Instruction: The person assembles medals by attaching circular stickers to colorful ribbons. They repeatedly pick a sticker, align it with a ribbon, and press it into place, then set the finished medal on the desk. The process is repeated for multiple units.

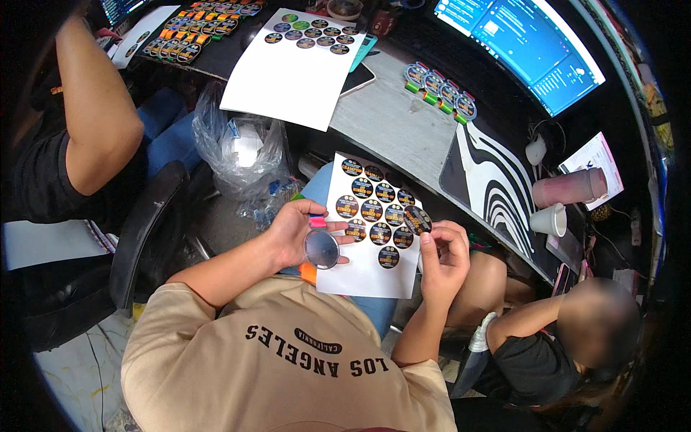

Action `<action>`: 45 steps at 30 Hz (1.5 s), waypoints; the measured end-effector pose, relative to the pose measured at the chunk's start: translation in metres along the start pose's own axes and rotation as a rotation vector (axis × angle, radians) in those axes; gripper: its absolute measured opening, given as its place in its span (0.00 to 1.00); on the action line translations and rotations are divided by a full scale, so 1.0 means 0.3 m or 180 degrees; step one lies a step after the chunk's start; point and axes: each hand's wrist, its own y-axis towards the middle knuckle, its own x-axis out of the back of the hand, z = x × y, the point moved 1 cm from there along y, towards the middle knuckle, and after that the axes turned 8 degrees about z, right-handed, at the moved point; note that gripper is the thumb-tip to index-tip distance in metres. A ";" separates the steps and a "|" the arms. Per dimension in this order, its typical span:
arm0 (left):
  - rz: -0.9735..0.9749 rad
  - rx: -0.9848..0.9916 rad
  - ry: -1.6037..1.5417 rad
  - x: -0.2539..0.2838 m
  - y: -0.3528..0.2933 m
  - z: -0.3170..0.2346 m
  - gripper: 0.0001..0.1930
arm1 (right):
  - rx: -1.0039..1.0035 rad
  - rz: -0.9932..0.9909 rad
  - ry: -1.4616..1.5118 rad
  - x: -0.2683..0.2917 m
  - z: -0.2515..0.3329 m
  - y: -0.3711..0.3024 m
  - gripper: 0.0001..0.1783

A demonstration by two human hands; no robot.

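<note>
My left hand (289,232) holds a round medal (322,249) with a plain, greyish face and a pink ribbon piece at its top. Between thumb and fingers, my right hand (445,261) pinches a round black sticker (417,219) with gold and white print. That sticker is over the right edge of a white sticker sheet (363,282), apart from the medal. The sheet lies on my lap and carries several more round black stickers. Below the medal, a bit of orange ribbon (309,273) shows beside the sheet.
On the grey desk (403,119) lie several medals (441,92) and a black-and-white patterned mat (497,194). Another sticker sheet (284,86) overhangs the desk edge above a clear plastic bag (241,147). A white cup (549,220) and pink tumbler (568,189) stand right. People sit on both sides.
</note>
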 end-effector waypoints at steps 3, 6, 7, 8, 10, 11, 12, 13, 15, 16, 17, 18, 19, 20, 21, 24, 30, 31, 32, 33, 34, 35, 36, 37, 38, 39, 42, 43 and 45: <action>-0.0023 0.0096 0.0102 0.005 -0.005 0.010 0.13 | 0.0093 0.0173 -0.0133 -0.020 0.006 -0.007 0.05; 0.0283 0.0278 0.0014 -0.003 -0.009 0.021 0.21 | -0.0164 0.0390 0.0390 -0.033 0.000 -0.015 0.05; 0.0631 0.0244 -0.0006 -0.011 -0.011 0.024 0.23 | -0.0324 0.0490 0.0657 -0.034 -0.004 -0.017 0.04; 0.0769 0.0213 0.0026 -0.018 -0.015 0.027 0.25 | -0.0503 0.0600 0.0937 -0.036 -0.008 -0.020 0.03; 0.1154 -0.0086 0.0216 -0.044 -0.021 0.036 0.31 | -0.0810 0.0824 0.1516 -0.040 -0.012 -0.028 0.02; 0.1176 -0.0192 0.0379 -0.060 -0.024 0.040 0.31 | -0.0893 0.1061 0.1553 -0.045 -0.012 -0.029 0.02; 0.1267 -0.0293 0.0508 -0.076 -0.029 0.041 0.32 | -0.0941 0.1225 0.1489 -0.050 -0.010 -0.032 0.02; 0.1232 -0.0277 0.0750 -0.090 -0.035 0.039 0.33 | -0.0919 0.1366 0.1454 -0.058 -0.006 -0.035 0.03; 0.1103 -0.0313 0.0700 -0.118 -0.042 0.042 0.32 | -0.0979 0.1510 0.1638 -0.074 0.006 -0.041 0.05; 0.1212 -0.0319 0.0635 -0.130 -0.045 0.040 0.32 | -0.1048 0.1461 0.1676 -0.079 0.013 -0.043 0.05; 0.1086 -0.0278 0.0704 -0.136 -0.049 0.037 0.32 | -0.1082 0.1427 0.1718 -0.082 0.021 -0.043 0.05; 0.1100 -0.0263 0.0746 -0.141 -0.051 0.035 0.32 | -0.1115 0.1389 0.1759 -0.085 0.027 -0.043 0.05; 0.1159 -0.0255 0.0772 -0.143 -0.053 0.034 0.32 | -0.1128 0.1371 0.1667 -0.088 0.032 -0.040 0.05; 0.1268 -0.0200 0.0737 -0.144 -0.054 0.033 0.31 | -0.1140 0.1352 0.1575 -0.090 0.035 -0.037 0.05; 0.1423 -0.0155 0.0682 -0.144 -0.054 0.033 0.31 | -0.1077 0.1313 0.1471 -0.093 0.038 -0.034 0.05; 0.1474 -0.0155 0.0685 -0.139 -0.051 0.039 0.31 | -0.0655 0.1387 0.0658 -0.108 0.043 -0.027 0.04; 0.1587 -0.0234 0.0835 -0.144 -0.052 0.041 0.32 | -0.0241 0.1380 0.0068 -0.114 0.058 -0.023 0.06; 0.1545 -0.0237 0.0848 -0.146 -0.051 0.043 0.32 | -0.0276 0.1351 0.0070 -0.115 0.060 -0.022 0.05; 0.1576 -0.0255 0.0810 -0.149 -0.050 0.045 0.31 | -0.0249 0.1312 0.0021 -0.116 0.063 -0.022 0.04; 0.1543 -0.0267 0.0790 -0.151 -0.051 0.048 0.31 | -0.0183 0.1263 -0.0056 -0.117 0.067 -0.022 0.04; 0.1528 -0.0276 0.0767 -0.152 -0.052 0.051 0.30 | -0.0228 0.1253 -0.0052 -0.118 0.069 -0.022 0.04; 0.1511 -0.0283 0.0793 -0.153 -0.052 0.051 0.30 | -0.0234 0.1233 -0.0074 -0.119 0.071 -0.022 0.04; 0.1513 -0.0284 0.0813 -0.153 -0.052 0.050 0.30 | -0.0192 0.1211 -0.0127 -0.120 0.073 -0.022 0.04; 0.1515 -0.0287 0.0836 -0.154 -0.053 0.050 0.30 | -0.0228 0.1226 -0.0113 -0.120 0.073 -0.021 0.04; 0.1517 -0.0296 0.0848 -0.154 -0.053 0.050 0.31 | -0.0215 0.1240 -0.0131 -0.120 0.073 -0.020 0.04; 0.1519 -0.0304 0.0860 -0.155 -0.054 0.050 0.31 | -0.0146 0.1232 -0.0161 -0.120 0.074 -0.019 0.04; 0.1521 -0.0314 0.0883 -0.154 -0.053 0.048 0.31 | -0.0209 0.1257 -0.0146 -0.122 0.070 -0.018 0.04; 0.1506 -0.0303 0.0878 -0.154 -0.052 0.048 0.31 | -0.0210 0.1245 -0.0161 -0.122 0.069 -0.018 0.04; 0.1557 -0.0325 0.0882 -0.154 -0.051 0.047 0.31 | -0.0211 0.1222 -0.0192 -0.123 0.068 -0.019 0.04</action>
